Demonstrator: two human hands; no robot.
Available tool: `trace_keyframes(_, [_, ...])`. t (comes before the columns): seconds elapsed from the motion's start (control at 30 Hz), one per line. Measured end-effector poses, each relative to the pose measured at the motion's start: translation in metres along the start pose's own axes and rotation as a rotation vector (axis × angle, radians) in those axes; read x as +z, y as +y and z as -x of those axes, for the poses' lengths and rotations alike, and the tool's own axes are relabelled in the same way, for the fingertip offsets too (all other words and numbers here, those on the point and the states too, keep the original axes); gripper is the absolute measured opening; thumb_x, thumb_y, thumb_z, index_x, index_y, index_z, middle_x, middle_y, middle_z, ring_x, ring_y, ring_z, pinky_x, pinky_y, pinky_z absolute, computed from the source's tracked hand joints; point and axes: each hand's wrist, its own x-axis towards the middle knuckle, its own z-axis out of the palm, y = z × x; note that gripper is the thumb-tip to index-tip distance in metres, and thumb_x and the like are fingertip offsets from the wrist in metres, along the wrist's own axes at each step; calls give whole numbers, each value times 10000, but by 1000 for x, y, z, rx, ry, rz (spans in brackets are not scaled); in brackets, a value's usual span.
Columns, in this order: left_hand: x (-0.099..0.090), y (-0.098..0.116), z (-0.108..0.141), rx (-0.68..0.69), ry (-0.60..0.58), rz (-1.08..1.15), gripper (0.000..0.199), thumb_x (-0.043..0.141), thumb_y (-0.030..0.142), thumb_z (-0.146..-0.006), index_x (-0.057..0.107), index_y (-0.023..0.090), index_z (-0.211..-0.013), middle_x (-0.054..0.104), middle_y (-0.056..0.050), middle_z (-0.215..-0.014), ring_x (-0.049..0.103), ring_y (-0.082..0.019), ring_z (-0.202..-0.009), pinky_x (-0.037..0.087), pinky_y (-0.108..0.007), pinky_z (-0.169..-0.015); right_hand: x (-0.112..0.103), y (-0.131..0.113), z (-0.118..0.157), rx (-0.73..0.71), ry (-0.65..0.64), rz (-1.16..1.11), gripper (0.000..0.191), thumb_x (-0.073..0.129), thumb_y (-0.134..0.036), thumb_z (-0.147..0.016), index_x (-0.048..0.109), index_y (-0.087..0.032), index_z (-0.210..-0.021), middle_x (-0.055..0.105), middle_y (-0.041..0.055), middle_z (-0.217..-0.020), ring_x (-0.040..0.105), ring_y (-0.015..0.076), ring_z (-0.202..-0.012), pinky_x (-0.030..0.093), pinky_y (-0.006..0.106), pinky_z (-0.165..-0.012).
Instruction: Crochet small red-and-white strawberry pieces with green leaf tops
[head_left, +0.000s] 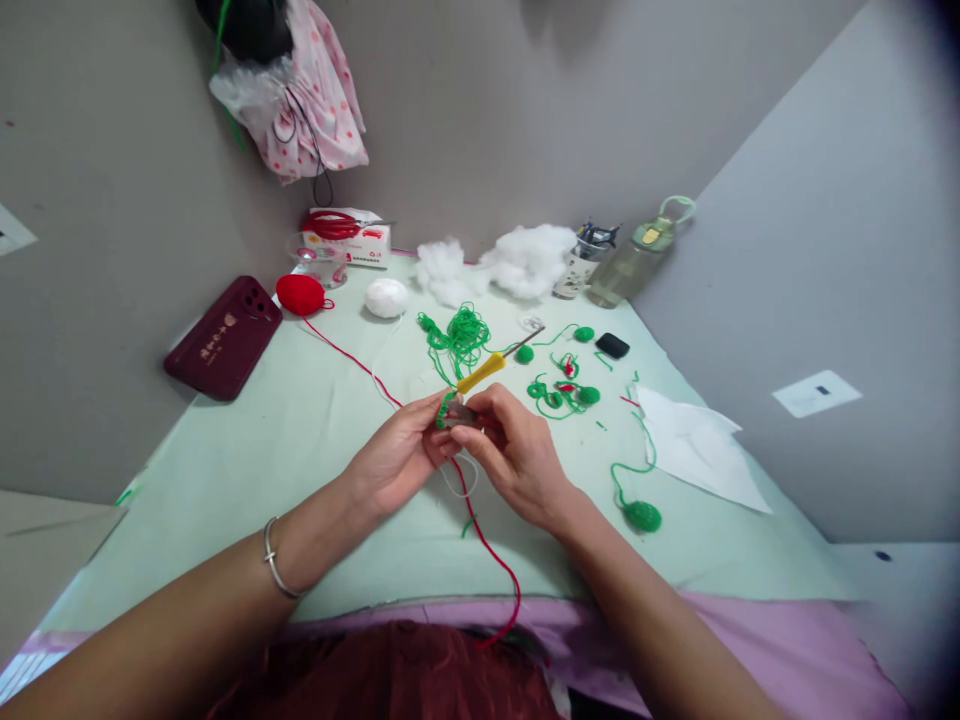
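My left hand (401,450) is closed on a small green crochet piece (444,410) held at the fingertips. Close against it, my right hand (517,450) pinches a small flat dark-grey item (461,413), whose kind I cannot make out. Just beyond the fingers is a crochet hook with a yellow handle (482,374), its metal shaft pointing away to the upper right; whether a hand touches it I cannot tell. A tangle of green yarn (459,335) lies behind the hands. Red yarn (487,545) runs beneath them towards my lap, beside a thin white loop of yarn (471,478).
Red (300,294) and white yarn balls (386,298), a phone (225,338), and red-handled scissors (334,224) on a box are left. Stuffing (529,262), a pen cup (577,270) and a bottle (637,255) stand behind. Green crochet pieces (643,516) and white paper (697,450) lie right.
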Motion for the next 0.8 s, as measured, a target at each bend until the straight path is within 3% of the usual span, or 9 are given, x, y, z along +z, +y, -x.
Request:
trace_keyframes(0.2, [2, -1, 1, 12, -14, -15, 127, 700, 61, -870, 730, 123, -764, 628, 2, -706, 547, -77, -588, 471, -173, -563, 2, 1, 1, -2, -16, 40, 188, 579, -420, -1026, 547, -249, -957, 671, 7, -863, 574, 142, -670, 437, 266, -603])
trace_keyframes(0.47, [-4, -3, 0, 19, -47, -23, 116, 744, 102, -858, 710, 107, -747, 584, 17, -676, 439, -54, -515, 412, -171, -498, 2, 1, 0, 1, 21, 8, 189, 534, -374, -1043, 573, -252, -904, 686, 3, -812, 590, 140, -650, 453, 270, -626])
trace_keyframes(0.8, [-1, -2, 1, 26, -32, -22, 105, 720, 88, -870, 726, 111, -768, 608, 5, -694, 515, -75, -571, 439, -180, -544, 2, 1, 3, 25, -25, 5, 185, 576, -421, -1023, 549, -250, -956, 671, 0, -839, 587, 145, -674, 445, 266, -611])
